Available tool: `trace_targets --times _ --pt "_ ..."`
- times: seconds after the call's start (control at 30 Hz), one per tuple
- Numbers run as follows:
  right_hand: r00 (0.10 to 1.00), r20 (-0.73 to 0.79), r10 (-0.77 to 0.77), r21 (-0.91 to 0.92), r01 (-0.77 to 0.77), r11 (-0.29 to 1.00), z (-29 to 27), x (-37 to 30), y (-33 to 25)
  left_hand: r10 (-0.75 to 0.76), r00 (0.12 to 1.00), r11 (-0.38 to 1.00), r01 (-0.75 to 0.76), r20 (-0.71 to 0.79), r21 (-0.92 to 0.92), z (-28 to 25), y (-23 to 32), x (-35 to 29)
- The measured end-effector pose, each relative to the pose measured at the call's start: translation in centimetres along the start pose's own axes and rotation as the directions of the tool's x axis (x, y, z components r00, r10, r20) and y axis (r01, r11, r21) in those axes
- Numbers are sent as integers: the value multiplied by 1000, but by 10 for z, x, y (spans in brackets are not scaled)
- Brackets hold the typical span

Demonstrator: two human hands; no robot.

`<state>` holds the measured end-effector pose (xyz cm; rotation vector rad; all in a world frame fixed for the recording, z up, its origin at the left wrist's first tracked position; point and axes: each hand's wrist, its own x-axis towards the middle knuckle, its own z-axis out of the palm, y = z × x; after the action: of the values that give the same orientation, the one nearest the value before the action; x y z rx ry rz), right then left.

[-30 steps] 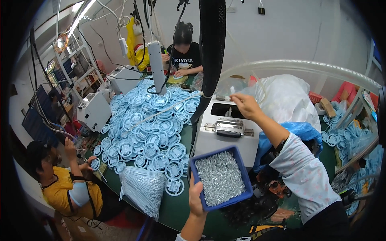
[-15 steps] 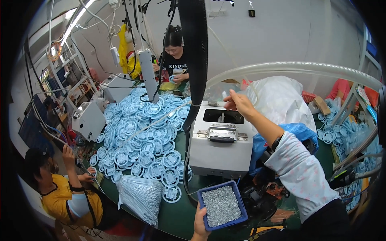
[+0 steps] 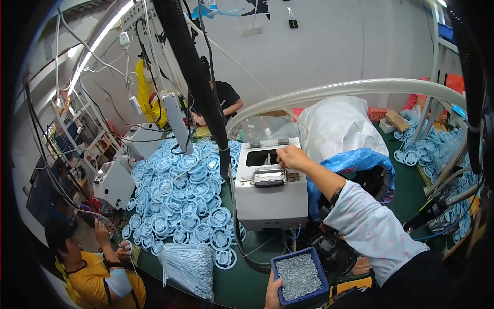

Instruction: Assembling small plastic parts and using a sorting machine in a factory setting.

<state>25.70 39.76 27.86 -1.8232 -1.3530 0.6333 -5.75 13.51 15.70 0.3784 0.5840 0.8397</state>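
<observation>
My left hand (image 3: 274,291) grips the side of a small blue tray (image 3: 325,278) filled with small silvery metal pieces (image 3: 297,278) that look like screws. The tray is held near the lower edge of the view. Over at the grey box-shaped machine (image 3: 271,204), my right hand (image 3: 292,157) is at the right side of its dark top opening (image 3: 257,156). The fingers are curled together; whatever they may hold is hidden. A metal bracket with a black handle (image 3: 270,183) lies just in front of the opening.
Light-blue round plastic parts (image 3: 185,185) are heaped left of the machine, behind a bag of white sticks (image 3: 188,270). A clear hose (image 3: 355,87) arches over a white sack (image 3: 337,123) and a blue bag (image 3: 355,159). Co-workers sit at left (image 3: 100,273) and far side (image 3: 226,98).
My right hand has come down to the opening's edge, its spread fingers now curled. The tray sits lower and further right in view. The whole view has shifted.
</observation>
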Motion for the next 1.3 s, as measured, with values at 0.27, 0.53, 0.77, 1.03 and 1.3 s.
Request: trace_targets --times 0.27,0.53,0.77,1.03,1.3 --pt "981 78 -177 395 133 909 18 5 -2 51 998 998 -52 -33 -44 -28 -13 -30" --pt "942 -133 -307 56 316 947 29 -3 6 84 993 993 -90 -82 -73 -41 -19 -57" --pt "901 -313 -302 87 343 935 31 -93 -29 91 996 996 -91 -23 -10 -22 -12 -75" --pt "588 617 -523 110 594 797 2 -280 -76 2 963 972 61 -270 226 -4 -15 -80" --pt "352 762 -543 397 408 822 -237 -422 -43 -226 950 925 279 -216 259 11 -50 -51"
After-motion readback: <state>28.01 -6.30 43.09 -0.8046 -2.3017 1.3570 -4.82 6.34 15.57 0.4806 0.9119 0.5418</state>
